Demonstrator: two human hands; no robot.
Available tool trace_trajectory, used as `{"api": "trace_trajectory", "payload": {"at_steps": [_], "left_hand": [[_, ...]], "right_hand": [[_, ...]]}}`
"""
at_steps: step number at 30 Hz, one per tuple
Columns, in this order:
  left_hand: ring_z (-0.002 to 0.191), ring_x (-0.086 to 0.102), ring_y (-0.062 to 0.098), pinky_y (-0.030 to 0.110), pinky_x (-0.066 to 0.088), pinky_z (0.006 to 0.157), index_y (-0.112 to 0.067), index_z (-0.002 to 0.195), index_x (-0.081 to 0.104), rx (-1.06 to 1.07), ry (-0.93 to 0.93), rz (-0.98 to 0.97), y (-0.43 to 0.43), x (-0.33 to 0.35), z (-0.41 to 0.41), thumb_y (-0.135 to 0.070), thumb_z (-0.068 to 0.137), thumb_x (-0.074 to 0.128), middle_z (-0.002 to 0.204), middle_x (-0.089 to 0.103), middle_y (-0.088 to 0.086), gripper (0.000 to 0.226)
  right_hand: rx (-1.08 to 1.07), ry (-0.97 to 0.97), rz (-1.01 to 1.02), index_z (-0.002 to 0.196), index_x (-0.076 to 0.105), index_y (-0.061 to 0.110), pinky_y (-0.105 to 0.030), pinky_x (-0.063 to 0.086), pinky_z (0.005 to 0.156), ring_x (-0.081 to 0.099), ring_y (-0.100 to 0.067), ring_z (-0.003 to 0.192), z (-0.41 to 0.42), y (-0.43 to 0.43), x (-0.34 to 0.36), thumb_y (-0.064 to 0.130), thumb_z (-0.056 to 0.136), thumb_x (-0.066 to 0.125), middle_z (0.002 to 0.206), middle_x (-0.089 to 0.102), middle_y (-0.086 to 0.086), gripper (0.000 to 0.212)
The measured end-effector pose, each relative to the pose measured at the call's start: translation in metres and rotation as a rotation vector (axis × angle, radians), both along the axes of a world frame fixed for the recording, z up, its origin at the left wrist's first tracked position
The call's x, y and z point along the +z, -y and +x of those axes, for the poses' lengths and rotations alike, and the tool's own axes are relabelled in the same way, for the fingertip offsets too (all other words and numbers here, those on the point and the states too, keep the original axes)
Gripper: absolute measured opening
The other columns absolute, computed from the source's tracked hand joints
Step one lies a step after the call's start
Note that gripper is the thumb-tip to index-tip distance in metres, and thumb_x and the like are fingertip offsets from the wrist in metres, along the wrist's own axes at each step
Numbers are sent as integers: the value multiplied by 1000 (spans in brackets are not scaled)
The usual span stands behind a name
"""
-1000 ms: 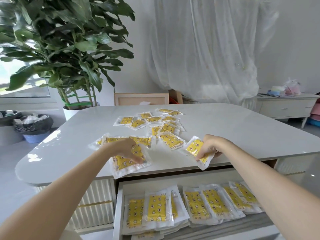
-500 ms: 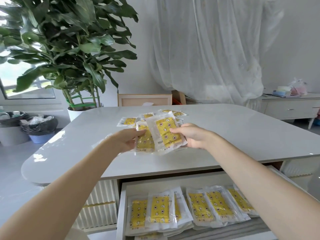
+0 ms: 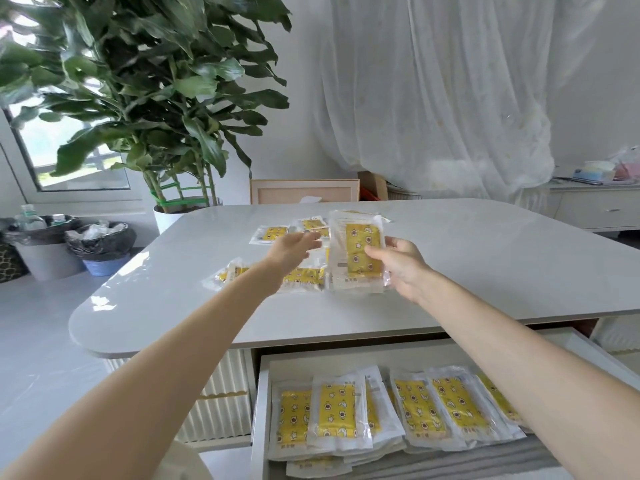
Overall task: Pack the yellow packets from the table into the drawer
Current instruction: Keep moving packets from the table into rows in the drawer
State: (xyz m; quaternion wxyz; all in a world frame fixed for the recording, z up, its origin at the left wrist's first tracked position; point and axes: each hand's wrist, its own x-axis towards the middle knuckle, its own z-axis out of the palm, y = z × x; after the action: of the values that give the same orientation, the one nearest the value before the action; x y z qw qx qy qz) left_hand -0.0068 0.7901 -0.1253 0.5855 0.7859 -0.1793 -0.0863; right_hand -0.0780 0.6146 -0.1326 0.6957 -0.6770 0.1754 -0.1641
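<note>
**First onlooker:** At the white table (image 3: pixel 485 271), the person's right hand (image 3: pixel 403 268) grips a sheaf of yellow packets (image 3: pixel 360 251), thumb across the front and fingers curled behind. Why stand them on end?

**Second onlooker:** I'd guess it squares the sheaf up and leaves room to add another. The left hand (image 3: pixel 294 245) is spread, fingers straight, and holds nothing. It reaches over the loose packets (image 3: pixel 301 276) near the sheaf toward the far packets (image 3: pixel 273 233).

**First onlooker:** And the drawer?

**Second onlooker:** The drawer (image 3: pixel 264 393) is pulled out just below the table's near edge, under both arms. That probably lets a full handful go straight down. Inside, the packed packets (image 3: pixel 332 414) lie flat in overlapping rows, with a second batch (image 3: pixel 450 410) to their right.

**First onlooker:** Can you read a brand?

**Second onlooker:** No. Each clear sleeve shows a yellow panel printed with stars, moons and small round faces. There is a line of dark print beneath the panel, too small to read.

**First onlooker:** How far along?

**Second onlooker:** Several packets remain scattered on the table, so I'd say roughly midway.
</note>
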Motion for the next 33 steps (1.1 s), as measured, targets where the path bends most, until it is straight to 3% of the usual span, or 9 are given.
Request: {"api": "trace_trajectory", "payload": {"at_steps": [2, 4, 8, 14, 18, 22, 26, 30, 33], "left_hand": [[121, 50, 18, 30, 39, 96, -18, 133, 53, 25, 174, 236, -9, -15, 12, -18, 98, 46, 141, 49, -1, 36], [134, 39, 24, 33, 33, 107, -18, 141, 43, -36, 301, 565, -17, -32, 25, -25, 98, 46, 150, 38, 4, 43], [148, 4, 21, 51, 4, 118, -24, 151, 19, -147, 383, 920, -15, -46, 35, -52, 93, 44, 159, 17, -1, 68], [143, 14, 31, 61, 3, 114, -32, 150, 15, -127, 393, 1123, 0, -41, 46, -72, 80, 44, 152, 22, 9, 86], [135, 24, 31, 49, 23, 109, -31, 147, 27, -113, 355, 1142, 3, -40, 41, -82, 68, 50, 142, 32, 11, 97], [118, 39, 25, 35, 29, 91, -18, 135, 45, -48, 448, 1121, 4, -34, 33, -81, 64, 55, 126, 47, 6, 95], [113, 44, 25, 34, 37, 91, -13, 132, 40, -43, 411, 1035, -2, -29, 23, -70, 66, 66, 127, 44, 8, 91], [83, 50, 19, 28, 39, 64, -10, 120, 44, -103, 469, 943, -7, -20, 8, -55, 71, 73, 108, 57, 5, 73], [82, 53, 21, 31, 43, 67, -11, 123, 47, -119, 475, 873, -7, -11, -9, -44, 77, 73, 113, 60, 8, 62]], "right_hand": [[-31, 12, -97, 109, 64, 6, -35, 57, 75, 67, -20, 90, -3, 8, -5, 3, 90, 60, 106, 70, -9, 20], [-60, 10, -179, 107, 64, 7, -26, 54, 63, 66, -16, 83, -5, 12, -7, 4, 92, 56, 103, 69, -7, 17], [-79, 8, -330, 104, 55, 14, -43, 55, 86, 66, -23, 97, -2, 10, -16, 11, 91, 56, 107, 67, -9, 14], [-12, -59, -570, 107, 36, 9, -45, 50, 84, 56, -27, 94, -1, -1, -28, 18, 94, 49, 103, 54, -10, 20], [-15, -83, -538, 100, 30, 10, -31, 37, 62, 42, -16, 73, 0, 2, -35, 21, 95, 49, 80, 37, 1, 22], [-38, -100, -432, 119, 33, 10, -38, 51, 83, 58, -22, 98, 0, 5, -40, 23, 93, 53, 107, 55, -6, 35], [-62, -43, -281, 119, 42, 12, -23, 47, 63, 60, -17, 95, -6, 6, -30, 14, 93, 53, 115, 58, -4, 28], [-20, -9, -190, 119, 49, 13, -40, 54, 86, 64, -20, 101, -17, 12, -17, 10, 93, 54, 117, 63, -6, 26], [48, -13, -130, 118, 50, 15, -47, 53, 92, 65, -24, 104, -32, 18, -9, 9, 94, 55, 117, 65, -7, 25]]}}
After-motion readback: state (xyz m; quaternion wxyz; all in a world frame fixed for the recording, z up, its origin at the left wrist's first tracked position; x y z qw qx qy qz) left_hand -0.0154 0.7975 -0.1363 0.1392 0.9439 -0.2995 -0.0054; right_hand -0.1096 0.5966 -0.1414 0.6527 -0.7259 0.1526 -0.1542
